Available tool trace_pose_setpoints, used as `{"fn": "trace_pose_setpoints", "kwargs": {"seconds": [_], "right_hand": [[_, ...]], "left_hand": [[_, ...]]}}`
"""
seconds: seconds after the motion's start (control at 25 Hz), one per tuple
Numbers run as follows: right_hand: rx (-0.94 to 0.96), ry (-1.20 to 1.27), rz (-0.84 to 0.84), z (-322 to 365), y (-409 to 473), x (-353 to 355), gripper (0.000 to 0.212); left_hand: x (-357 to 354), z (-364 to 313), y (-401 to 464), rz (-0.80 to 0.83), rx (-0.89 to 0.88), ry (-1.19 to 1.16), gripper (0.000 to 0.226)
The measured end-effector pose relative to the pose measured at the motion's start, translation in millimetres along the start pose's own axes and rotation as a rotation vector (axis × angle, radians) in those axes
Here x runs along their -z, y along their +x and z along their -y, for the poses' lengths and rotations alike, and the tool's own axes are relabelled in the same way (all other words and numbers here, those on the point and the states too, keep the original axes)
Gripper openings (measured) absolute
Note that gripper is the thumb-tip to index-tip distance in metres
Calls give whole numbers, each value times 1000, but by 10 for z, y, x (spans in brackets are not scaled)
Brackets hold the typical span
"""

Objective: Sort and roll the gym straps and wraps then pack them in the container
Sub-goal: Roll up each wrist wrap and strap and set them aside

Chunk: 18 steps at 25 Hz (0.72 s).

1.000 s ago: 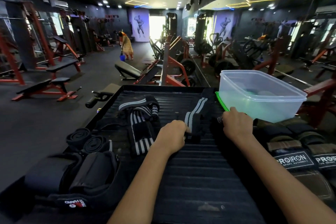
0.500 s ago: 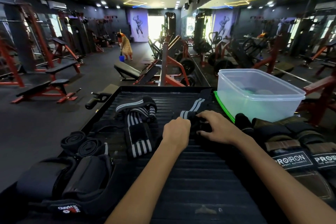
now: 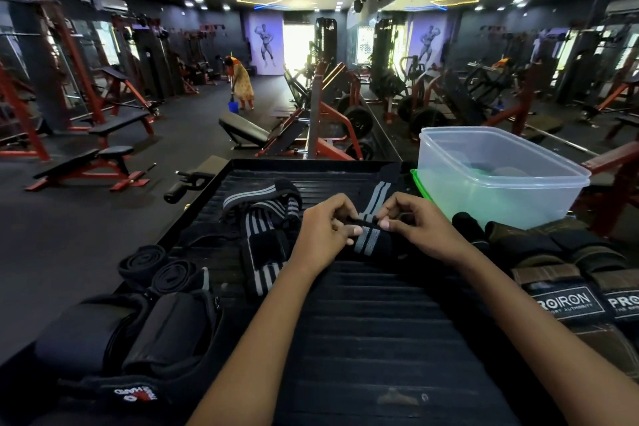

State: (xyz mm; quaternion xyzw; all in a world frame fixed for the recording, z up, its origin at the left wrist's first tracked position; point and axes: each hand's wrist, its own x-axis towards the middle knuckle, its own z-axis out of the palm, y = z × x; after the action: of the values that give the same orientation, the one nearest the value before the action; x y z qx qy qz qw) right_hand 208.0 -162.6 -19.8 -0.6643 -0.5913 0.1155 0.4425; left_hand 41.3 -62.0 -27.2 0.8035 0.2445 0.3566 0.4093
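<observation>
I look down on a black ribbed platform (image 3: 363, 339) that fills the near half of my view, with the gym floor and its red-framed benches (image 3: 103, 135) stretching far beyond it. At the platform's far right corner stands a clear plastic container (image 3: 498, 180), open at the top, with a green lid (image 3: 420, 183) showing at its left edge. Near right of it lies a heap of brown and black straps (image 3: 570, 270) with white PROIRON labels. At the near left sit bulky black padded wraps (image 3: 114, 328), and just beyond them two rolled black straps (image 3: 162, 270) lie side by side, touching. Left of centre, a loose pile of black wraps with grey stripes (image 3: 262, 218) is tangled on the ribs.

The striped wrap (image 3: 371, 239) I am working on lies at the centre of the platform, its free end running away toward the far edge. My left hand (image 3: 325, 232) pinches its near end between thumb and curled fingers; my right hand (image 3: 415, 228) pinches the same end from the other side, thumb pressed on the fold. Both hands sit close together, well short of the container.
</observation>
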Motion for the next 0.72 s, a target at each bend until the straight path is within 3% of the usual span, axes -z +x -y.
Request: {"fn": "trace_pose_setpoints", "kwargs": {"seconds": [0.16,0.28,0.36,0.52,0.72], "right_hand": [[-58,22,-65,4,20,-7,9],[1,-364,-240,-25,20,3,13],[40,-446,-317,20,24,3,12],[-72,-131,-261,126,11,-50,12],[-193,259,-192,29,25,-35,29]], "left_hand": [[17,-24,-4,-52,36,-77,21],[29,-41,7,-139,57,-134,24],[22,-32,18,-164,56,-164,25],[-7,-46,12,-165,54,-204,26],[-28,-58,-7,-110,35,-235,23]]}}
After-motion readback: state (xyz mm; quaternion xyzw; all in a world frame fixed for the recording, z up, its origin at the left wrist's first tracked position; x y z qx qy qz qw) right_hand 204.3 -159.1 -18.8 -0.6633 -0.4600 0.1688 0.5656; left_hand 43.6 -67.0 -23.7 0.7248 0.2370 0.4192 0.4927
